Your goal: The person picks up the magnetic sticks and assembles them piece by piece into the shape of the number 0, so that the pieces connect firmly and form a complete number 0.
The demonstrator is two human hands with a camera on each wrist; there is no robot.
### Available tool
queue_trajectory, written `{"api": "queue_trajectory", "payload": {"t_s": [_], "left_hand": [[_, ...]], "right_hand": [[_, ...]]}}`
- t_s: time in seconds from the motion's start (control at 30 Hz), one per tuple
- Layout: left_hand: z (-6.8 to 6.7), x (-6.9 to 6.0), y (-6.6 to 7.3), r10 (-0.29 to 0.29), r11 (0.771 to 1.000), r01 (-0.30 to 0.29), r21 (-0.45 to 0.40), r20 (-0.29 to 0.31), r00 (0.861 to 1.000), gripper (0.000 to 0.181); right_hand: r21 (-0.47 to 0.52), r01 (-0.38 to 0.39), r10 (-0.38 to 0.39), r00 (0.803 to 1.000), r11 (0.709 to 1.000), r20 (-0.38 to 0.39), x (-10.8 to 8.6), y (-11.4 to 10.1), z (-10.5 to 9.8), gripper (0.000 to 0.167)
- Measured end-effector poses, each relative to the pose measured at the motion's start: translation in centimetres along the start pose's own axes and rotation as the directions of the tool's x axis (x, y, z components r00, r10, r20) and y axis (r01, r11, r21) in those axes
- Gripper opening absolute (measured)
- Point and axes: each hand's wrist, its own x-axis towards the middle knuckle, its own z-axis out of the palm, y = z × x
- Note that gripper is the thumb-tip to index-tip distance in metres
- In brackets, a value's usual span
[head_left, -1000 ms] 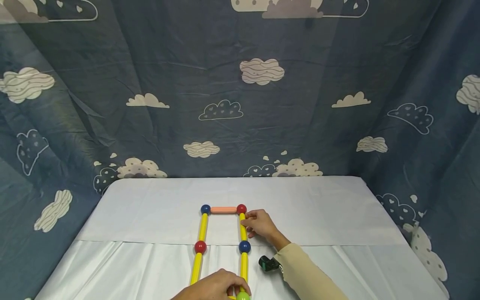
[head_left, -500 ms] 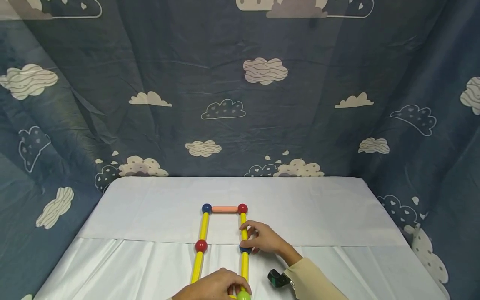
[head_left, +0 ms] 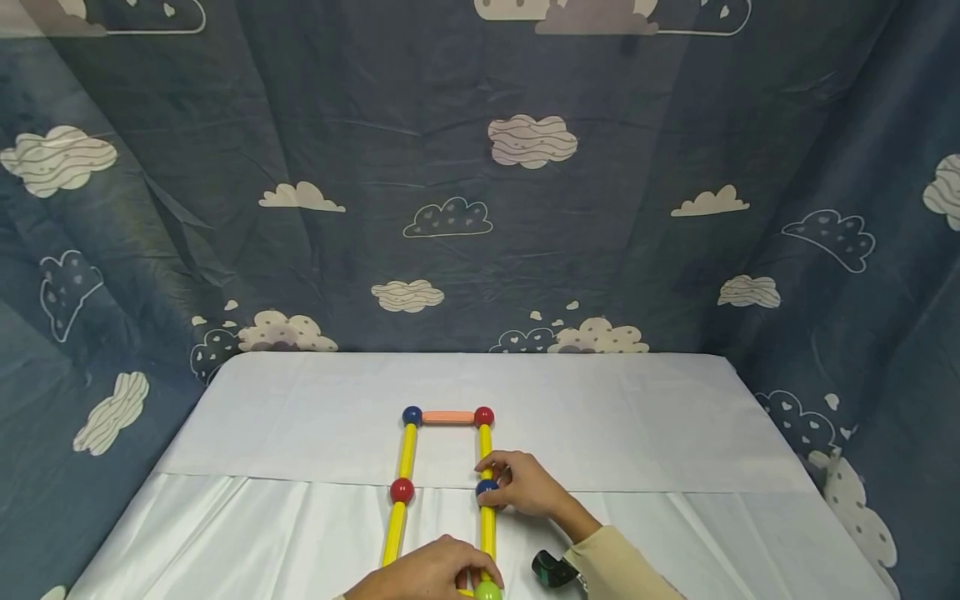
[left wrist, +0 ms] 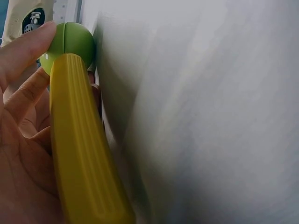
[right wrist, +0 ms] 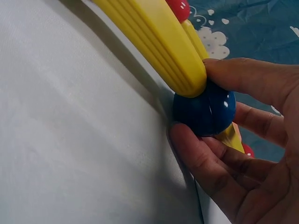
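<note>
On the white table lies a frame of yellow rods and coloured balls. My right hand (head_left: 528, 487) pinches the blue ball (right wrist: 201, 112) halfway along its right side, where a yellow rod (right wrist: 161, 46) joins it. My left hand (head_left: 438, 571) grips the green ball (left wrist: 77, 39) at the near right corner, with a yellow rod (left wrist: 86, 144) running from it under the palm. Across the far end, a salmon-pink rod (head_left: 447, 417) links another blue ball (head_left: 412, 416) and a red ball (head_left: 483, 416). A second red ball (head_left: 402, 491) sits midway along the left side. The near left corner is hidden.
The white tabletop (head_left: 637, 425) spreads around the frame, with a seam across it. Dark blue cloud-print cloth (head_left: 600, 250) hangs behind and at both sides. A small black device (head_left: 552, 570) is by the right wrist.
My right hand has come nearer along the right side, from the far yellow rod to the middle blue ball, and now pinches it. The left hand stays at the green ball.
</note>
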Motion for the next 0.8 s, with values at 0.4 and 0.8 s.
{"api": "queue_trajectory", "payload": {"t_s": [0.4, 0.8], "left_hand": [[-0.05, 0.0, -0.02, 0.004, 1.0, -0.004, -0.007, 0.005, 1.0, 0.021], [-0.04, 0.02, -0.03, 0.004, 1.0, -0.004, -0.008, 0.004, 1.0, 0.022]], "right_hand": [[-0.005, 0.005, -0.005, 1.0, 1.0, -0.009, 0.11, -0.01, 0.34, 0.034], [-0.017, -0.008, 0.008, 1.0, 1.0, -0.021, 0.2, -0.05, 0.5, 0.034]]}}
